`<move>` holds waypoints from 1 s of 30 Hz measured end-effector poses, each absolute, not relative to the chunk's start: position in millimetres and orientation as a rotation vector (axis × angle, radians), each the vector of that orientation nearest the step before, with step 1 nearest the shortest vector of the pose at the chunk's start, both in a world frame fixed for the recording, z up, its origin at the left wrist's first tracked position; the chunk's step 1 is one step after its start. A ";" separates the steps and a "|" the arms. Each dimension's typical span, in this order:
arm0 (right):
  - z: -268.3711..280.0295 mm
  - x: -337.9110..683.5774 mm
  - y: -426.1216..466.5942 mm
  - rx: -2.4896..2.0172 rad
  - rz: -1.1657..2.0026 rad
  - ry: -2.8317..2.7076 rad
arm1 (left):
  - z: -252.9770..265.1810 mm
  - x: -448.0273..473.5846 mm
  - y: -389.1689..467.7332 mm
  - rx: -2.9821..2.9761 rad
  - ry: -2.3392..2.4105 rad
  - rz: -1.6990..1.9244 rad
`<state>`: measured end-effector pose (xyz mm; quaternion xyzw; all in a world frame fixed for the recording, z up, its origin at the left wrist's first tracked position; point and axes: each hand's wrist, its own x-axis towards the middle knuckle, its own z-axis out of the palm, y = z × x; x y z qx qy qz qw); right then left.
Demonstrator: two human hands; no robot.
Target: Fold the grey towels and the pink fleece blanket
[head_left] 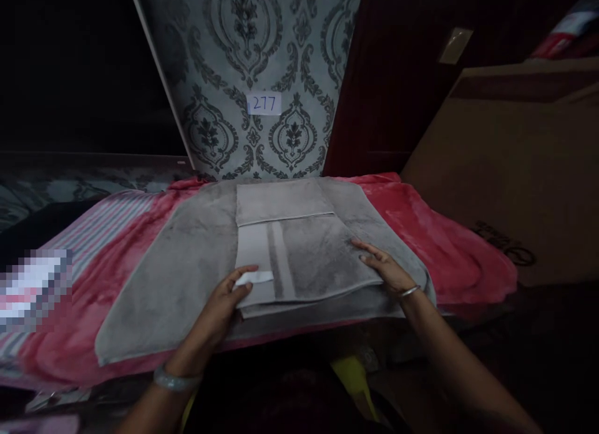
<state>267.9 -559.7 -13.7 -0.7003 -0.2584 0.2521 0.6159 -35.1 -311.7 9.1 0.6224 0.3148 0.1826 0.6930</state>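
So a folded grey terry towel with a paler woven band (299, 253) is being handled here, and it's laid on top of a bigger grey towel spread out flat (187, 278), which in turn is draped over a fuzzy pink-red blanket (444, 241). The left hand (224, 306) is curled loosely at the near left corner of the folded towel, with a small white tag (255, 278) pinched between thumb and fingertips. The right hand (386, 269) is laid almost flat and open on the right edge of the same towel, fingers spread a bit and pointing inward, nothing actually gripped as far as can be seen. A pale bangle (175, 379) is worn on the left wrist and a thin metal one (409, 291) on the right. Just past the fingertips, the top flap of the folded towel is turned over itself. Further beyond both hands a patterned grey damask panel (243, 60) is propped up, with a small white label marked 277 (264, 103) stuck on it. Off to the right of the right hand a big brown cardboard box (515, 166) is parked.
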 end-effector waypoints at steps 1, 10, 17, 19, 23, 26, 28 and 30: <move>-5.4 265.9 -557.8 -1.579 0.585 -0.573 | 21.0 -34.7 -310.3 1.359 0.687 0.440; 33.5 181.4 -614.8 -1.447 0.561 -0.500 | 88.0 -113.0 -330.7 1.187 0.741 0.592; -20.1 139.3 -658.1 -1.235 0.829 -0.360 | 40.0 -168.1 -355.6 1.100 0.724 0.391; -18.4 140.1 -656.3 -1.172 0.845 -0.393 | 35.0 -167.8 -352.1 1.152 0.736 0.426; 2.9 149.4 -643.0 -1.354 0.676 -0.489 | 40.1 -157.3 -337.1 1.368 0.859 0.523; 21.5 163.4 -629.9 -1.566 0.431 -0.594 | 54.1 -146.8 -321.6 1.574 0.917 0.737; 35.1 176.9 -618.4 -1.684 0.189 -0.652 | 68.8 -135.6 -308.5 1.714 0.913 0.916; 50.4 196.3 -600.9 -1.726 -0.063 -0.695 | 87.5 -115.8 -291.1 1.857 0.862 1.086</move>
